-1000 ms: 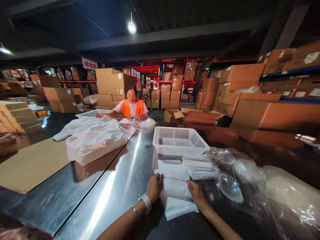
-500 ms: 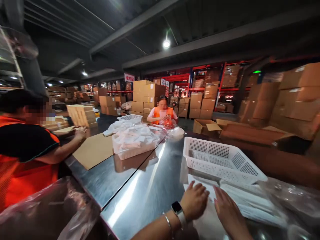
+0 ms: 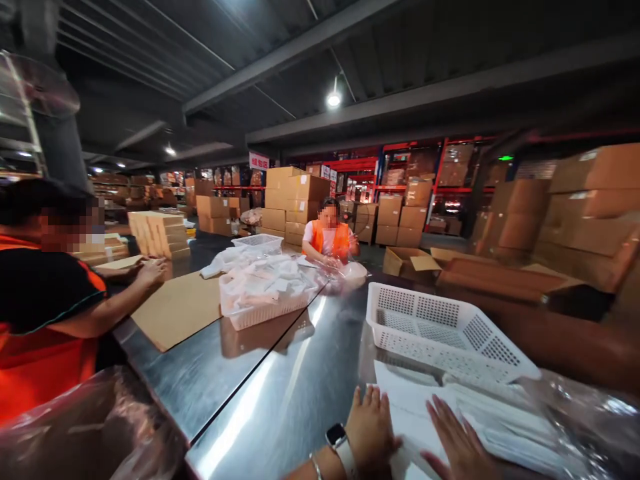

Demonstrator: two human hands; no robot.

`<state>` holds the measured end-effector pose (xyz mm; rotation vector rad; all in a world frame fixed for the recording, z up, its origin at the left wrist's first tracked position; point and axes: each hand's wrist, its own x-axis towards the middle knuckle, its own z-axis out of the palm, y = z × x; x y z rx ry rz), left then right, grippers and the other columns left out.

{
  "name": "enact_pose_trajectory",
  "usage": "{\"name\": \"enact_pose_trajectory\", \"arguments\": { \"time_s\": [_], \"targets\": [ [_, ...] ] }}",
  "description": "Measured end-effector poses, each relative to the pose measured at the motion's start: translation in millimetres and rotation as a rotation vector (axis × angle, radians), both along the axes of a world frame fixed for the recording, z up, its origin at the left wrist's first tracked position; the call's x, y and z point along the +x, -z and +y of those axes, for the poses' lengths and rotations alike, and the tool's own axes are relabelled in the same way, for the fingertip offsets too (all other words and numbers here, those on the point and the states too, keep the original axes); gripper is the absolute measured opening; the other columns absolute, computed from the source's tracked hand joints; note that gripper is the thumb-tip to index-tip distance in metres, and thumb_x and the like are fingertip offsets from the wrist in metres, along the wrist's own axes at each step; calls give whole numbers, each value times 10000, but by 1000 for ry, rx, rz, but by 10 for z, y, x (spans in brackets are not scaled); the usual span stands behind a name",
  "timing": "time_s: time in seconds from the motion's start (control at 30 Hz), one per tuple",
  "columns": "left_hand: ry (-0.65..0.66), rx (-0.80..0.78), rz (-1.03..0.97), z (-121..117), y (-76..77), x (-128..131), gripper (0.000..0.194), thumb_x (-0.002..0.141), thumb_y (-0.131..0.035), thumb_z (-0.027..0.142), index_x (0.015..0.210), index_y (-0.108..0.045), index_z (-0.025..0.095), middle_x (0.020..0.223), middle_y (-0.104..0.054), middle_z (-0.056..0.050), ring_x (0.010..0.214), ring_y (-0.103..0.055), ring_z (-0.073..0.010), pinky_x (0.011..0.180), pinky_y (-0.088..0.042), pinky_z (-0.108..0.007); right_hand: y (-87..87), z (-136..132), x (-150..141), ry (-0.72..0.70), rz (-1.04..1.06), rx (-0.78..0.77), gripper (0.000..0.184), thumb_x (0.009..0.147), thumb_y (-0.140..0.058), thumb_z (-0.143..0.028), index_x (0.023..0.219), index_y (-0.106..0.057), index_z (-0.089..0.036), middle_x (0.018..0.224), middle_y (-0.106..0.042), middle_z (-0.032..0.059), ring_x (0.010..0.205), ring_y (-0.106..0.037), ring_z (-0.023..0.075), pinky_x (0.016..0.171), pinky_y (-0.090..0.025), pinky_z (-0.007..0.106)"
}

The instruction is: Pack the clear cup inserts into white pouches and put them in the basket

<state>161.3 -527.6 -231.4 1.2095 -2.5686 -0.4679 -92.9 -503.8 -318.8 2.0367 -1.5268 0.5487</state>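
My left hand (image 3: 369,432), with a white watch on the wrist, lies flat with fingers stretched on a white flat package (image 3: 410,410) on the steel table (image 3: 280,393). My right hand (image 3: 457,440) also lies flat, fingers apart, on the same white package. More white packages (image 3: 500,423) are spread to the right of my hands. An empty white perforated basket (image 3: 440,333) stands just beyond them.
A second basket (image 3: 265,293) heaped with white bagged items stands mid-table, by a brown cardboard sheet (image 3: 175,310). A person in an orange vest (image 3: 45,313) works at the left, another sits at the far end (image 3: 329,240). Clear plastic bags (image 3: 90,427) lie at lower left. Cardboard boxes (image 3: 575,220) are stacked around.
The view swung to the left and up, so the person at the left came into sight. Both my hands went from curled at the package's edge to lying flat on it.
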Motion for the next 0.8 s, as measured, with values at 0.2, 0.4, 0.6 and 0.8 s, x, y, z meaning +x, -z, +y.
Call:
{"name": "enact_pose_trajectory", "arguments": {
  "time_s": [0.2,0.4,0.6,0.8],
  "targets": [
    [-146,-215,-141,232,77,-216,435,951,-401,185,1313,-559,1,1321,-560,-279,1288,-501,-353,1137,-307,-568,-441,138,422,234,-342,359,342,793,-434,-248,978,-716,-191,999,-744,96,926,-704,280,781,-556,396],
    [353,-230,-92,335,155,-213,324,978,-386,229,1091,-670,122,1165,-650,-152,1128,-580,-274,989,-450,-468,-1111,228,324,164,-621,-36,372,868,-447,-479,907,-662,-178,798,-726,89,722,-681,239,649,-546,331],
    [312,-130,-130,443,58,-151,465,845,-628,509,1053,-674,96,1120,-646,-181,1100,-569,-336,979,-420,-516,-2216,-344,229,97,-365,-249,381,879,-389,-296,1118,-645,-147,1110,-698,134,1056,-638,264,954,-508,435],
    [390,-128,-147,448,83,-156,278,965,-453,281,965,-696,146,1037,-689,-122,1020,-607,-277,968,-392,-486,-1958,532,-484,508,-436,-240,442,956,-261,-284,1177,-626,-171,1196,-667,114,1133,-608,223,1009,-463,390]
  ]
}}
